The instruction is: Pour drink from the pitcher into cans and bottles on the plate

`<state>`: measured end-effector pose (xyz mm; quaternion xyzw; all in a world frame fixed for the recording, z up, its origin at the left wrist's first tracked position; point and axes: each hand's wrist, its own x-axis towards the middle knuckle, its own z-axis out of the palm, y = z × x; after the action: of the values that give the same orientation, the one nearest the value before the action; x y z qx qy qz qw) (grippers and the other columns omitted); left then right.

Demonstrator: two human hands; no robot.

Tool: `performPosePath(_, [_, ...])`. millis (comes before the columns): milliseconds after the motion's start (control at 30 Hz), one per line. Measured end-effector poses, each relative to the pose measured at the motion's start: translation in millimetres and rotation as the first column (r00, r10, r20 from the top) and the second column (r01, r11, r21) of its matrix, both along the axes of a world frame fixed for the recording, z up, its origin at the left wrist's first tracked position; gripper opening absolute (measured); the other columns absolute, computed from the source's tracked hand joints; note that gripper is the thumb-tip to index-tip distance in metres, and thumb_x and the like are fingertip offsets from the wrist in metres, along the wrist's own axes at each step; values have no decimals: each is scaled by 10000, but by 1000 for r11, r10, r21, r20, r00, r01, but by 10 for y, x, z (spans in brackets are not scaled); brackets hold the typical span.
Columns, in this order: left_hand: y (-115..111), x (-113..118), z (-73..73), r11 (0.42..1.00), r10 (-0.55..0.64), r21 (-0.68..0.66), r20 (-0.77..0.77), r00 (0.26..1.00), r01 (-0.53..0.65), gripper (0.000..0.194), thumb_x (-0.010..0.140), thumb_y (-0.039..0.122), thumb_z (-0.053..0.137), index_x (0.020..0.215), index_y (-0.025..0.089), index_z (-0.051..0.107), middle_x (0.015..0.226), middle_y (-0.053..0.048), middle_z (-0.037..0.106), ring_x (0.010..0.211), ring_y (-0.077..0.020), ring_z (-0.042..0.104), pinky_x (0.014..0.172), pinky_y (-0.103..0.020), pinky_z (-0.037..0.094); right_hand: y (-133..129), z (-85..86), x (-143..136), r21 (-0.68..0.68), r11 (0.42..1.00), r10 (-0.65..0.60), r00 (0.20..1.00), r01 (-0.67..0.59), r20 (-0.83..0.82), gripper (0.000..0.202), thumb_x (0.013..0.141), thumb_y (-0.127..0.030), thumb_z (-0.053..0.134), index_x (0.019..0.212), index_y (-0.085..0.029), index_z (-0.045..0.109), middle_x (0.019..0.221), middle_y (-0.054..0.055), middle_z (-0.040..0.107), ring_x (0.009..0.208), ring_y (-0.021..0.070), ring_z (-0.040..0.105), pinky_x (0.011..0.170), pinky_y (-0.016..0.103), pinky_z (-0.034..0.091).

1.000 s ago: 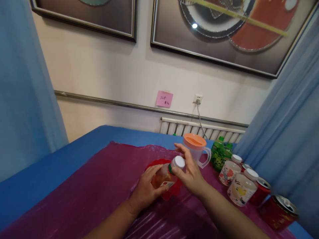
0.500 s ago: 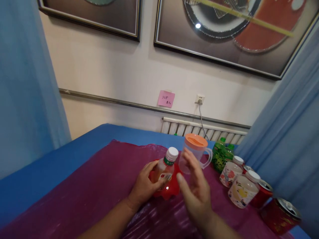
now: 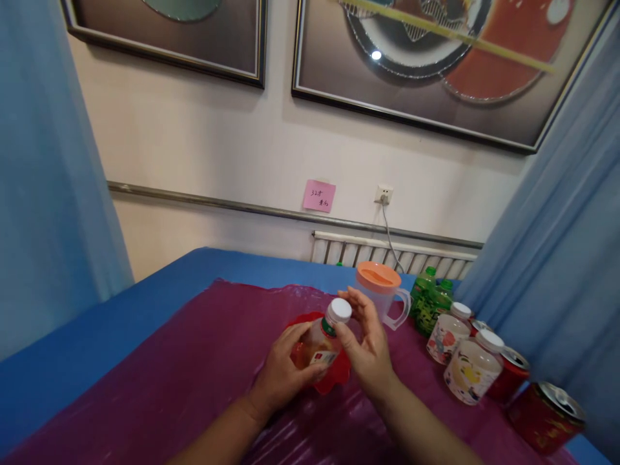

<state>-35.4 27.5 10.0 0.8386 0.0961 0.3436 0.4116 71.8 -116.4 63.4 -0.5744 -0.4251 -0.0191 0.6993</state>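
Note:
My left hand (image 3: 288,368) is wrapped round a clear plastic bottle (image 3: 320,349) with a white cap (image 3: 340,310), a green neck band and amber liquid inside. The bottle leans a little to the right. Beside the cap is my right hand (image 3: 368,342), its thumb at the bottle's neck and its curved fingers apart on the far right side. Whether the thumb touches the cap I cannot tell. Below and behind the bottle lies a red scalloped dish (image 3: 338,374), partly hidden by the bottle and my hands.
A clear jug (image 3: 387,303) with an orange lid stands just behind my right hand. Further right are green bottles (image 3: 431,303), white-capped bottles (image 3: 472,371) and red cans (image 3: 547,416). A purple plastic sheet (image 3: 194,361) covers much of the blue table (image 3: 97,323).
My right hand has moved left, from beside the bottle to its cap and neck. The bottle has tilted slightly to the right in my left hand. The camera view has shifted a little.

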Motion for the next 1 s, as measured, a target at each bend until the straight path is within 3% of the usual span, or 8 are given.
performPosePath(67, [5,-6,8,1000,1,3,2,1000,-1,575,706,437,804,1225,260,631,1217,-83,701,1109,-276,662,1000,-457,518,-15,-3,-20,25,998,55,998,-55,-7,451,941,-356,616,1368,-266,501,1350,101,615,1223,242,600,1047,440,482])
performPosePath(233, [14,-10,13,999,10,51,18,1000,-11,558,738,460,784,1233,253,632,1217,-89,708,1105,-275,675,993,-449,533,-15,78,-76,88,995,-49,999,50,-13,275,889,-279,676,1140,-237,570,1182,85,689,1139,232,644,1047,439,476])
performPosePath(433, [127,22,-35,993,31,105,125,992,-45,637,729,579,773,1246,232,641,1220,-95,721,1070,-290,706,963,-430,572,26,65,-142,-96,995,20,997,-28,-79,960,623,-299,869,1448,-234,381,1376,115,593,1258,274,577,1074,441,464])
performPosePath(600, [174,40,-30,987,-80,143,36,996,74,720,723,626,766,1327,267,609,1299,-84,699,1128,-310,694,984,-424,571,-91,25,-154,-194,981,6,998,-19,-68,585,617,-343,857,1146,-216,642,1082,55,729,973,248,684,889,400,550])
performPosePath(700, [178,43,-37,978,-157,138,-22,987,159,819,722,630,762,1430,294,521,1389,-95,643,1163,-320,679,963,-421,584,-381,5,-105,-122,988,-104,992,96,-65,504,629,-372,859,1065,-209,666,1007,48,745,889,231,689,812,358,560])
performPosePath(800, [180,63,-60,985,-89,147,-43,995,94,715,793,574,711,1424,294,526,1373,-94,649,1124,-288,696,930,-395,599,-875,-71,39,-89,961,-267,960,260,-82,415,731,-407,795,1067,-202,666,1020,57,744,878,216,687,803,332,555])
performPosePath(900, [161,100,-62,991,-14,133,-25,1000,18,596,839,552,661,1355,264,587,1269,-89,700,1030,-255,720,907,-385,605,-1453,-191,270,-131,851,-520,850,508,-88,474,764,-438,768,1150,-193,642,1078,73,736,926,232,690,846,356,549])
performPosePath(1000, [130,142,-23,997,13,78,-15,1000,-11,546,846,569,637,1277,234,635,1178,-90,733,967,-243,730,908,-401,604,-1935,-329,534,-202,671,-732,680,714,-29,521,726,-515,782,1107,-187,645,1043,82,734,904,257,684,841,385,544])
